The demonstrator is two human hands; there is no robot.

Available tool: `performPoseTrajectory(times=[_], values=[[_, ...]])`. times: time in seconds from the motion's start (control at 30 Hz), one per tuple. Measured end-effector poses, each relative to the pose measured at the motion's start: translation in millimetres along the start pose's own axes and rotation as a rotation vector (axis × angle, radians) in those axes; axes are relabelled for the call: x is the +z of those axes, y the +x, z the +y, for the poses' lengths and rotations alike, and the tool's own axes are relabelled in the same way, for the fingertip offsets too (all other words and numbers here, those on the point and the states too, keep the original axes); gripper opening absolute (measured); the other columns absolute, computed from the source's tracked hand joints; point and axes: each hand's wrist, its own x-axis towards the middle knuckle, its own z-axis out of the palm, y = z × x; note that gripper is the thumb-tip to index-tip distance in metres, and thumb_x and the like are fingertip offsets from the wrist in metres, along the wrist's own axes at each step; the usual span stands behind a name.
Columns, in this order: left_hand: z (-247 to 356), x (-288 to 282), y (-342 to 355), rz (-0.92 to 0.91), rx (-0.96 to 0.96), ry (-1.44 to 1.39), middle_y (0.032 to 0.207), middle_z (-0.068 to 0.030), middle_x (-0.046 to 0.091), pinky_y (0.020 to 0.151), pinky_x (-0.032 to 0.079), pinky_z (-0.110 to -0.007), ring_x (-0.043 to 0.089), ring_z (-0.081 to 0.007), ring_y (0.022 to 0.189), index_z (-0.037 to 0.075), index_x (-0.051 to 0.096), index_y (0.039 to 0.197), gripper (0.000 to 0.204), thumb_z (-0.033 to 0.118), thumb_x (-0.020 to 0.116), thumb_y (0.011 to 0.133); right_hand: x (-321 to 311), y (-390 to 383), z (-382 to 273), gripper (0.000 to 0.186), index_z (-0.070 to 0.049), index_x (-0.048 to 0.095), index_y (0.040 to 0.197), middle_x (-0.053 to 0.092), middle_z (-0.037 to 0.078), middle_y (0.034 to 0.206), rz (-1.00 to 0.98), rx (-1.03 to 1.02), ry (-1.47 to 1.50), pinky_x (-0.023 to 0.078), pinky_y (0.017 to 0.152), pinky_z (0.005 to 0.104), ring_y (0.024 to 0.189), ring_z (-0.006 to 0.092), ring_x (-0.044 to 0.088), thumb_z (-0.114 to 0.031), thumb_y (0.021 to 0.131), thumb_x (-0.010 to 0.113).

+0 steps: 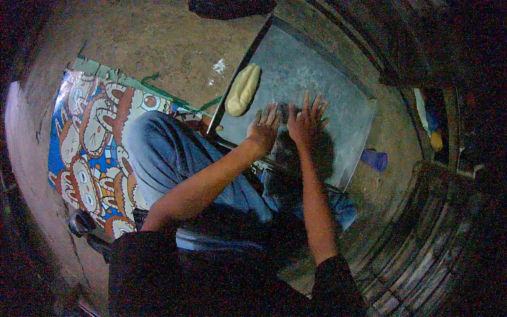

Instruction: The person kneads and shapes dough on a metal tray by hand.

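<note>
A large grey metal tray (332, 74) with a raised rim lies in front of my crossed legs. My left hand (264, 126) rests palm down over its near part, fingers stretched out. Beside it, my right hand (307, 119) lies flat with the fingers spread. Neither hand grips anything; whatever may be under the palms is hidden. A long, pale lump of dough (243, 91) with a lengthwise crease sits along the tray's left side, a little beyond my left hand. White powdery smears mark the tray's surface.
To the left spreads a colourful mat (84, 153) printed with cartoon creatures. A tiny pale piece (219, 128) lies by the tray's left corner. White powder (219, 65) dusts the brown floor. Right of the tray is a purple object (374, 159). The surroundings are dark.
</note>
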Motion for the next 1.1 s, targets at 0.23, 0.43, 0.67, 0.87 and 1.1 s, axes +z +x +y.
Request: performPoseTrajectory(times=[0.23, 0.43, 0.67, 0.87, 1.1], values=[[0.2, -21.0, -3.7, -0.095, 0.024, -0.016, 0.152, -0.0220, 0.003, 0.113, 0.009, -0.046, 0.006, -0.0348, 0.141, -0.002, 0.018, 0.143, 0.081, 0.031, 0.060, 0.082, -4.0, 23.2, 1.0, 0.071, -0.019, 0.024, 0.145, 0.010, 0.011, 0.153, -0.087, 0.097, 0.023, 0.014, 0.102, 0.0693, 0.139, 0.0415, 0.010, -0.055, 0.088, 0.045], [-7.5, 12.3, 8.8, 0.036, 0.035, 0.023, 0.152, -0.0213, 0.006, 0.113, 0.010, -0.047, 0.008, -0.0341, 0.141, 0.000, 0.019, 0.143, 0.072, 0.030, 0.050, 0.085, -4.5, -4.0, 4.8, 0.068, -0.018, 0.025, 0.145, 0.013, 0.008, 0.153, 0.005, -0.013, -0.038, 0.014, 0.103, 0.0679, 0.140, 0.0367, 0.010, -0.052, 0.090, 0.043], [-7.5, -6.5, 5.7, -0.087, 0.062, 0.064, 0.151, -0.0206, 0.010, 0.113, 0.016, -0.045, 0.014, -0.0344, 0.140, 0.001, 0.017, 0.144, 0.088, 0.036, 0.062, 0.078, 1.7, -52.2, 11.2, 0.057, -0.020, 0.034, 0.141, 0.019, 0.006, 0.152, -0.001, -0.112, 0.033, 0.016, 0.102, 0.0673, 0.141, 0.0332, 0.010, -0.047, 0.092, 0.043], [-11.8, -6.7, -1.7, -0.046, 0.070, 0.007, 0.152, -0.0189, 0.007, 0.113, 0.015, -0.044, 0.012, -0.0319, 0.141, 0.002, 0.015, 0.145, 0.121, 0.044, 0.083, 0.054, -22.9, -81.0, -2.4, 0.059, -0.019, 0.036, 0.140, 0.019, 0.007, 0.152, -0.013, -0.106, 0.184, 0.017, 0.104, 0.0638, 0.140, 0.0338, 0.011, -0.047, 0.090, 0.049], [-9.4, 6.4, 0.0, 0.004, 0.017, 0.053, 0.152, -0.0182, 0.008, 0.114, 0.011, -0.044, 0.012, -0.0312, 0.141, 0.002, 0.018, 0.144, 0.084, 0.035, 0.061, 0.080, 3.4, -45.1, -3.2, 0.066, -0.016, 0.034, 0.141, 0.017, 0.015, 0.151, 0.266, -0.085, 0.150, 0.023, 0.100, 0.0661, 0.137, 0.0428, 0.015, -0.050, 0.086, 0.053]])
